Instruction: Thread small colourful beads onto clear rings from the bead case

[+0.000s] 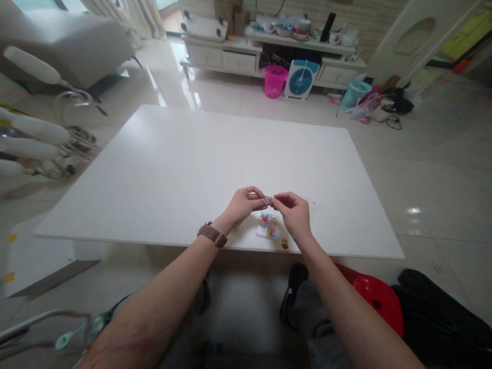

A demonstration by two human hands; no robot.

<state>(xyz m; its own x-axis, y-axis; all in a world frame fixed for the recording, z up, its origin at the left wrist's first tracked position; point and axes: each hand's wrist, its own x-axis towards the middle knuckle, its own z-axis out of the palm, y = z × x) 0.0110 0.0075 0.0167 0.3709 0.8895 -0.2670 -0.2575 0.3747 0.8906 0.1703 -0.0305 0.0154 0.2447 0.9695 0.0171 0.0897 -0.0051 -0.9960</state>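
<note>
Above the white table, my left hand (246,201) and my right hand (293,207) meet with fingertips pinched at either end of a small pale-and-dark striped coil (268,200). The coil's exact kind is too small to tell. Right below my hands, a clear plastic box (261,232) lies on the table with several bright multicoloured small pieces in it. A small brown-and-yellow piece (284,243) sits near the table's front edge, to the right of the box. Something small and pale (238,228) shows beside my left wrist, which wears a brown watch strap (213,234).
The white table (181,165) spans the middle, its front edge close to my legs. A red stool (379,298) stands low on the right beside a black bag (444,317). Across the floor are a pink basket (275,82), a blue fan (301,81) and a low cabinet (221,61).
</note>
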